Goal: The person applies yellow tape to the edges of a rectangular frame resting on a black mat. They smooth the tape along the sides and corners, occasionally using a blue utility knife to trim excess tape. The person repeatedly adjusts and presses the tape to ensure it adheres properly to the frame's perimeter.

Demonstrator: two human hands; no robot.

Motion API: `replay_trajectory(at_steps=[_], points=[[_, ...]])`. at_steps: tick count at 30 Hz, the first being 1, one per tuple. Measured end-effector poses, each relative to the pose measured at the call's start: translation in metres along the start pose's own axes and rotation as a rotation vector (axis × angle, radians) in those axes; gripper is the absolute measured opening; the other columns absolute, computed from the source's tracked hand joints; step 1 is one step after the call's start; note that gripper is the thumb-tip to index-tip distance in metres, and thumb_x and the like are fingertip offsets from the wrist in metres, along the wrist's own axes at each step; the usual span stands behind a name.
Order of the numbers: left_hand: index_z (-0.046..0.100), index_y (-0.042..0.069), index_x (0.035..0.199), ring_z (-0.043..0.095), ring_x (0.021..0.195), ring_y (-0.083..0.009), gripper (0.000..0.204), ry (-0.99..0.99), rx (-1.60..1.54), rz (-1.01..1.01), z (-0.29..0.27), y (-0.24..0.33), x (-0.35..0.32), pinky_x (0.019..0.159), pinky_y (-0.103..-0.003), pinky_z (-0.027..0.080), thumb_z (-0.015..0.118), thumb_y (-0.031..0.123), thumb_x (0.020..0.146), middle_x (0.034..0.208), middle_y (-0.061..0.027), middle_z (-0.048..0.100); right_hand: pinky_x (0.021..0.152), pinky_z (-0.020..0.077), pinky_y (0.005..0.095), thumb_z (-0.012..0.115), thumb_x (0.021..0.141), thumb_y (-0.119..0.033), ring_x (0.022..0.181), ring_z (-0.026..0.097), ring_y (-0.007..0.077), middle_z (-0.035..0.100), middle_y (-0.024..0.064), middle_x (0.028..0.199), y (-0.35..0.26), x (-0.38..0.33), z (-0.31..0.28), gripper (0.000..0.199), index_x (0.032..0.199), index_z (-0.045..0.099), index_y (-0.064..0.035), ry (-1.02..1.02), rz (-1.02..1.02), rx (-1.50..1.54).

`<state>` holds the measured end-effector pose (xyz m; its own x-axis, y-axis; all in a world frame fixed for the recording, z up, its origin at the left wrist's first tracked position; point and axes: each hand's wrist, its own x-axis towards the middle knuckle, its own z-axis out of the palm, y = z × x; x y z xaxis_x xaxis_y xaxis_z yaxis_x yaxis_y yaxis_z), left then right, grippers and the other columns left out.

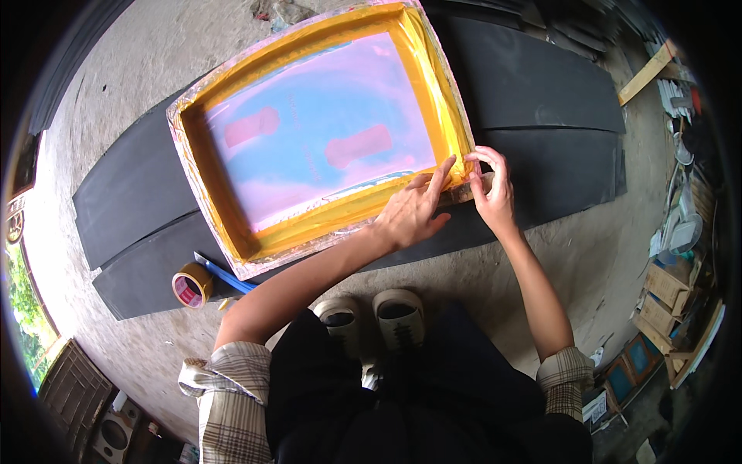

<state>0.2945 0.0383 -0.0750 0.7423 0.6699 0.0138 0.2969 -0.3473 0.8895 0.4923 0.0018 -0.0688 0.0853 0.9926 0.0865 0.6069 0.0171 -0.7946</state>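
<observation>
A screen-printing frame [207,176] lies tilted before me, its inner walls lined with shiny yellow-brown tape [421,66]. Its mesh [309,124] is pink and light blue, with two darker pink shapes. My left hand [413,213] lies over the near rim by the right corner, fingers stretched and apart, with the index fingertip on the tape. At that same corner my right hand [495,185] is closed around the outer edge, fingers curled over the taped rim and thumb lower down. Whether a loose bit of tape is between those fingers cannot be seen.
Dark flat sheets [541,162] lie under the frame on the concrete floor [147,340]. Left of my forearm are a tape roll [192,284] and a blue-handled cutter [224,272]. Cardboard boxes [665,286] and clutter line the right side; a speaker [114,435] stands at lower left.
</observation>
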Motion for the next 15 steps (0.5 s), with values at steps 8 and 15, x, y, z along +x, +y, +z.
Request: replay_trajectory(at_steps=[8, 15], points=[[0.019, 0.014, 0.146, 0.062, 0.103, -0.0405, 0.078, -0.017, -0.295, -0.069, -0.003, 0.004, 0.004, 0.088, -0.043, 0.053, 0.065, 0.006, 0.083, 0.112, -0.0176, 0.065, 0.086, 0.0507, 0.0349, 0.057, 0.083, 0.005, 0.106, 0.056, 0.0267, 0.062, 0.0081, 0.111, 0.005, 0.0, -0.005, 0.047, 0.127, 0.045, -0.0041, -0.007, -0.078, -0.054], [0.028, 0.012, 0.14, 0.068, 0.094, -0.0304, 0.07, 0.136, -0.317, -0.124, -0.004, 0.006, 0.003, 0.078, -0.039, 0.057, 0.064, -0.001, 0.082, 0.106, -0.012, 0.068, 0.091, 0.0486, 0.0366, 0.062, 0.082, 0.002, 0.109, 0.057, 0.0265, 0.062, 0.0054, 0.112, -0.007, -0.004, -0.013, 0.047, 0.125, 0.046, -0.0059, -0.192, -0.191, -0.082]])
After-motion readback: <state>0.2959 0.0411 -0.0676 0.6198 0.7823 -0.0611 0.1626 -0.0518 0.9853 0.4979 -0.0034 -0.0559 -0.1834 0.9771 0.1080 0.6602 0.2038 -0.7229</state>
